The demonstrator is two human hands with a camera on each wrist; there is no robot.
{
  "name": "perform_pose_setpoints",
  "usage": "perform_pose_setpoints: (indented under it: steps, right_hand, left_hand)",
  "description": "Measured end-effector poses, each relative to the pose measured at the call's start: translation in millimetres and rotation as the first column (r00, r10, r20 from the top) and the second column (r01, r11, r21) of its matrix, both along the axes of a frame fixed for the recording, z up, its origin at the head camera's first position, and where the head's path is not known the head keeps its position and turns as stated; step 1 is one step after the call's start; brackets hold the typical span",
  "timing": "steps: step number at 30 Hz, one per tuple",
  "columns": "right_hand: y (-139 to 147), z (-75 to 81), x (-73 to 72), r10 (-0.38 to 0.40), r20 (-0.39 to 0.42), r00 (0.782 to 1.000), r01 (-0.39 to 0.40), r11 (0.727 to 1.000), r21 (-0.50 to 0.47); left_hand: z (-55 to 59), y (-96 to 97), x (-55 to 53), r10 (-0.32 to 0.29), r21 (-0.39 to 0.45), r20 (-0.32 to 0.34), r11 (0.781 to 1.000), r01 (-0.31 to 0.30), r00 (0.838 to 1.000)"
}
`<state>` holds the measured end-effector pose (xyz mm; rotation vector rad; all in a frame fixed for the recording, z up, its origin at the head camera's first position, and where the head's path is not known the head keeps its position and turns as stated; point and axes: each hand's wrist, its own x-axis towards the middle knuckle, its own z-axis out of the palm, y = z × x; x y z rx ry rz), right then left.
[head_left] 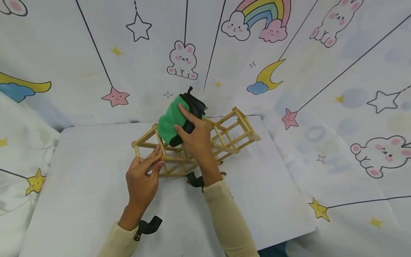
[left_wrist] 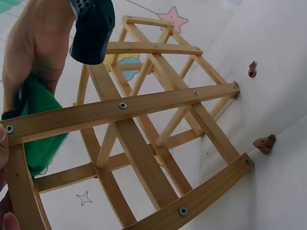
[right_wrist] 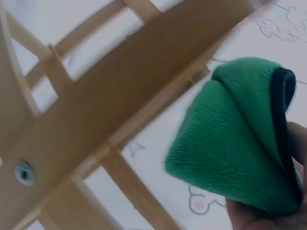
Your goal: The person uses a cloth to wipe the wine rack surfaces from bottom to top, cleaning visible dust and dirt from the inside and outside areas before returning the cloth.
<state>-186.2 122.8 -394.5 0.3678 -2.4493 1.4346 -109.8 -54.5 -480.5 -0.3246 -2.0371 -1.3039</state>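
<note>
Left hand (head_left: pixel 142 180): fingers and thumb pinch a bar at the near left end of a wooden rack (left_wrist: pixel 153 100). Right hand (head_left: pixel 197 139): grips a green cloth (head_left: pixel 171 123) with black edging; index finger and thumb lie spread across it.

Cloth: folded, held up over the rack's left part in the head view. Right wrist view shows it close to a broad slat; whether they touch, cannot tell.

Rack: pale wood, long, open-framed, set slantwise on a white table (head_left: pixel 80 200), right end farther back. Slats joined by crossing bars; round metal fasteners (left_wrist: pixel 183 211) along the slats.

Left wrist view: 2 small brown objects (left_wrist: pixel 265 143) on the table just beside the rack; exact shape unclear.

Person wears cream sleeves (head_left: pixel 228 214) and 2 black wrist devices (head_left: pixel 151 225), 1 per arm.

Behind: white backdrop (head_left: pixel 154 71) printed with rabbits (head_left: pixel 182 59), stars (head_left: pixel 115 97), 1 rainbow (head_left: pixel 264 7), and crescent moons (head_left: pixel 265 75) with blue clouds (head_left: pixel 257 88).
</note>
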Motion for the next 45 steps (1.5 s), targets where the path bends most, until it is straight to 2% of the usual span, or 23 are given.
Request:
perform_pose_setpoints:
  steps: [2,5,8,9,11,14,15,17,19,22,24,26,28,29,31,32,33,34,36,37,39,41,45]
  right_hand:
    - [-2,-2.2,2.4,0.022,0.037,0.999,-0.025,0.997,0.074]
    - [4,-2.4,8.4,0.094,0.154,0.984,-0.122,0.976,0.181]
    - [14,1.6,12.9,0.149,0.208,0.967,-0.19,0.962,0.196]
    - [16,2.6,13.2,0.147,0.201,0.969,-0.184,0.966,0.18]
    - [15,3.2,11.4,0.122,0.136,0.983,-0.14,0.981,0.137]
    - [4,-1.3,4.3,0.009,0.015,1.0,-0.01,0.997,0.081]
    - [0,-3.8,2.3,-0.014,-0.008,1.0,0.015,0.998,0.068]
    - [-7,-9.2,0.4,-0.025,0.005,1.0,0.024,0.996,0.08]
    - [-7,-13.2,1.7,0.009,0.056,0.998,-0.016,0.992,0.127]
    - [6,-11.4,7.7,0.109,0.175,0.979,-0.145,0.968,0.205]
    - [15,-7.5,10.8,0.144,0.196,0.97,-0.188,0.955,0.228]
    - [20,-5.6,10.7,0.127,0.138,0.982,-0.157,0.961,0.229]
    - [17,-6.6,7.5,0.03,-0.007,1.0,-0.028,0.974,0.224]
    - [15,-7.4,5.7,-0.037,-0.089,0.995,0.056,0.974,0.22]
    - [10,-12.3,0.3,-0.154,-0.208,0.966,0.206,0.943,0.261]
    - [9,-14.5,-1.5,-0.186,-0.229,0.956,0.252,0.918,0.307]
    - [8,-16.1,-2.4,-0.194,-0.22,0.956,0.266,0.89,0.371]
    - [7,-16.8,-2.8,-0.179,-0.193,0.965,0.249,0.858,0.449]
    - [6,-15.7,-2.0,-0.113,-0.086,0.99,0.142,0.806,0.575]
    - [7,-13.4,-0.2,-0.082,-0.011,0.997,0.072,0.788,0.611]
    - [9,-6.4,3.2,-0.042,0.105,0.994,-0.035,0.767,0.64]
    - [10,-0.3,4.6,-0.033,0.146,0.989,-0.064,0.787,0.614]
    - [7,-2.0,-0.5,-0.071,0.032,0.997,0.044,0.848,0.529]
  left_hand:
    - [-0.5,0.5,0.4,-0.002,0.007,0.003,1.0,0.002,1.0]
    - [-1.2,1.1,2.0,-0.003,0.012,0.025,1.0,0.003,1.0]
    - [-1.4,1.1,3.3,-0.004,0.002,0.047,1.0,0.004,0.999]
    - [-1.3,1.0,3.4,-0.002,-0.003,0.051,1.0,0.002,0.999]
    - [-0.5,0.6,3.0,0.003,-0.012,0.042,1.0,-0.002,0.999]
    - [1.1,0.5,1.8,0.006,-0.016,0.02,1.0,-0.006,1.0]
    - [1.4,0.7,1.5,0.005,-0.016,0.015,1.0,-0.005,1.0]
    - [1.3,0.8,1.7,0.001,-0.015,0.019,1.0,-0.001,1.0]
    - [0.2,0.9,2.2,-0.004,-0.01,0.026,1.0,0.005,1.0]
    - [-2.0,0.4,2.9,-0.01,-0.013,0.039,1.0,0.011,0.999]
    - [-2.1,-0.2,3.0,-0.009,-0.012,0.031,1.0,0.009,0.999]
    - [-1.7,-0.9,2.7,-0.007,-0.01,0.021,1.0,0.007,1.0]
    - [-0.9,-1.1,2.3,-0.006,-0.005,0.007,1.0,0.006,1.0]
    - [-0.6,-1.0,2.2,-0.007,-0.002,0.003,1.0,0.007,1.0]
    - [-1.0,-0.8,1.6,-0.012,-0.001,0.003,1.0,0.012,1.0]
    - [-1.0,-0.5,1.4,-0.014,-0.002,0.002,1.0,0.014,1.0]
    - [-1.0,-0.5,1.2,-0.014,-0.006,0.003,1.0,0.014,1.0]
    - [-0.7,-0.6,1.0,-0.013,-0.008,0.001,1.0,0.013,1.0]
    - [0.1,-1.1,0.5,-0.007,-0.009,-0.01,1.0,0.007,1.0]
    - [0.0,-0.9,0.5,-0.004,-0.007,-0.015,1.0,0.004,1.0]
    - [0.1,-0.8,0.3,-0.002,-0.004,-0.017,1.0,0.002,1.0]
    - [-0.2,-0.5,-0.2,-0.002,0.001,-0.015,1.0,0.002,1.0]
    - [-1.3,0.0,-0.7,0.0,0.01,-0.012,1.0,0.0,1.0]
